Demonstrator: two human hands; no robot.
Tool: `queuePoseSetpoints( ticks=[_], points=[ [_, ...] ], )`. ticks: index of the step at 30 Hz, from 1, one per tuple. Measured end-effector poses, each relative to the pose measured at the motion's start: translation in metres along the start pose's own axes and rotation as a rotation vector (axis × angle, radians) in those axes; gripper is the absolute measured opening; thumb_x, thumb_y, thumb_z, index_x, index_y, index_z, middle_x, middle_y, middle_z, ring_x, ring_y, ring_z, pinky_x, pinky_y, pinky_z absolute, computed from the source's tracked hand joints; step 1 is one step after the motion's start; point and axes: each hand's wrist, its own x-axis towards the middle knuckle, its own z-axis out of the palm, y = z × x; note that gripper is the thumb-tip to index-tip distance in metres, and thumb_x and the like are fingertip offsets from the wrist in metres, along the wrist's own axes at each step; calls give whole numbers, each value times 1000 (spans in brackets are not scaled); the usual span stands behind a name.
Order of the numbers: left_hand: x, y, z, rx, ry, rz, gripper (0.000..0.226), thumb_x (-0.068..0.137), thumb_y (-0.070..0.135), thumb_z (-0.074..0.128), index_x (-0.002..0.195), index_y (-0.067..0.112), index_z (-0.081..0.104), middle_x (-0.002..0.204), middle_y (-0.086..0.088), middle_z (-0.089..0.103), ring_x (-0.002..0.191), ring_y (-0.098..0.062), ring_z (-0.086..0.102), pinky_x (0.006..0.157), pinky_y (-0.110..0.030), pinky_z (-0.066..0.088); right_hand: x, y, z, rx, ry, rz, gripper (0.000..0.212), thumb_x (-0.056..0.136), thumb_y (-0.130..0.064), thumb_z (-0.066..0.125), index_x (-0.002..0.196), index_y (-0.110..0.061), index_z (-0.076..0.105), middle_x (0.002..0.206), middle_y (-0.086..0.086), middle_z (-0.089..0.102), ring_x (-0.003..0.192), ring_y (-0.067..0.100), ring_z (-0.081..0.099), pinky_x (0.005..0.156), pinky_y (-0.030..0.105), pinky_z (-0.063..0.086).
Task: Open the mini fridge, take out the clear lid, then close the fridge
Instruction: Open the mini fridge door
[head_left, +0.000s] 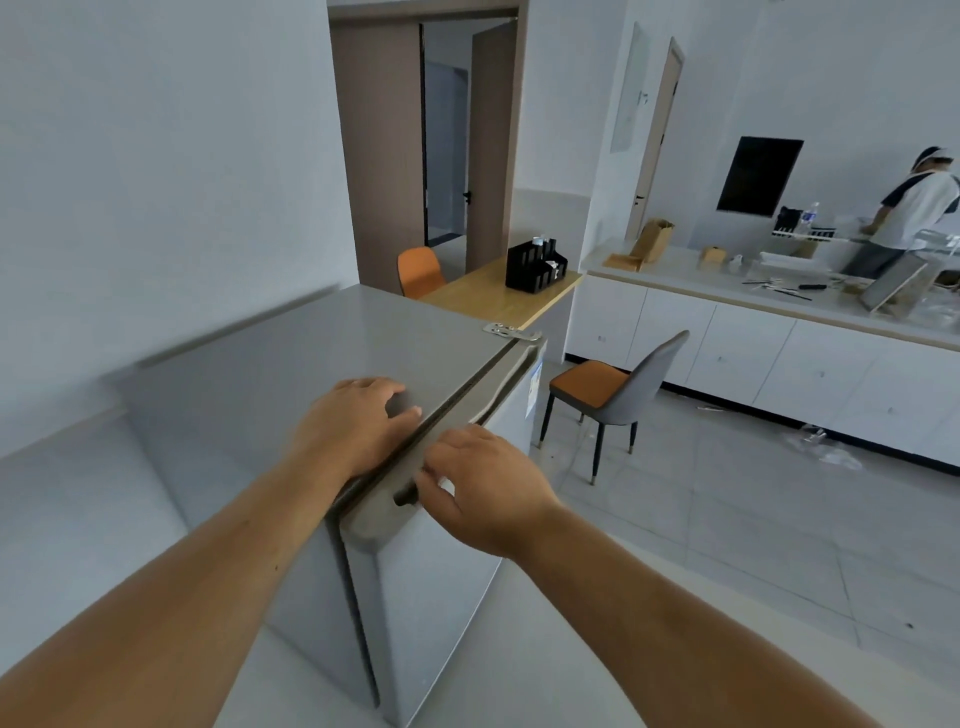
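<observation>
Grey fridge door (447, 561) shut; our right hand (485, 491) fingers curl on its top edge at 3 o'clock, left hand (353, 423) flat w/ fingers loose, holding nothing — a hard tug may tip the mini fridge (270, 364).

Grey mini fridge (291, 374) stands upright against the white wall, flat top bare, its door (441, 561) at 5 o'clock all but shut, dark seam showing.

Office break room or pantry: long white counter (727, 283) over cabinets (753, 353), mini fridge (332, 353), orange-seated chairs (602, 395), tiled floor (753, 519).
</observation>
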Motion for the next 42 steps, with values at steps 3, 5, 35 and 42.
queuePoseSetpoints(
  ticks=[3,5,35,42],
  points=[
    [0,4,-2,-28,-16,-28,67,87,66,42,141,30,57,147,0,59,134,-24,49,104,-47,45,5,2,-12,-28,12,94,42,102,-42,51,66,-20,49,65,-5,49,62,21,50,57,40,46],
    [-1,5,-2,-22,-10,-25,65,88,65,44,140,28,57,146,-1,60,134,-25,49,105,-47,45,3,7,-19,-74,-4,141,34,99,-47,49,77,-23,55,73,-6,54,65,18,54,59,40,51],
    [3,-2,6,-11,-9,184,46,96,49,61,140,35,59,145,9,61,130,-20,53,104,-42,46,-58,131,-72,-469,-156,742,51,86,-5,66,134,-18,56,131,5,60,126,29,55,113,54,41],
    [2,-1,3,-5,-4,181,45,96,52,59,138,38,58,142,11,62,128,-19,54,103,-42,49,-64,160,-80,-426,-127,705,52,84,0,57,131,-21,58,130,2,61,123,26,56,114,55,38]
  ],
)
